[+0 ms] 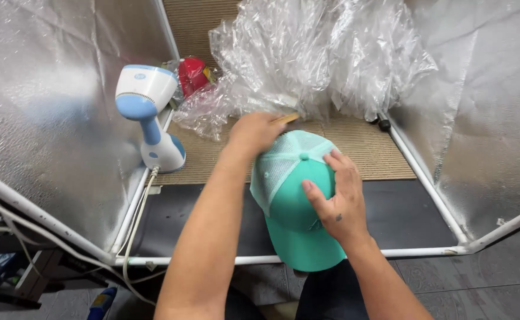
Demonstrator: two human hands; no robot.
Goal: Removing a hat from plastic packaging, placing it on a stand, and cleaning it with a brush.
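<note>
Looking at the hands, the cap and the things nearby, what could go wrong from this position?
1. The left hand presses a wooden tool on the turquoise mesh-backed cap; the white mesh might snag.
2. The crumpled clear plastic film lies right behind that hand and could catch.
3. The blue-and-white handheld steamer stands near the left elbow; its cord trails down and might be pulled.

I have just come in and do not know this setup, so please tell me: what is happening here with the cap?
A person works with bare hands inside a small booth with silver foil walls. The right hand rests on the crown of a teal mesh-back cap, holding it steady. The left hand is at the back of the cap and grips a thin wooden piece; what it is I cannot tell. A blue and white handheld steamer stands at the left, and crumpled clear plastic lies behind.
</note>
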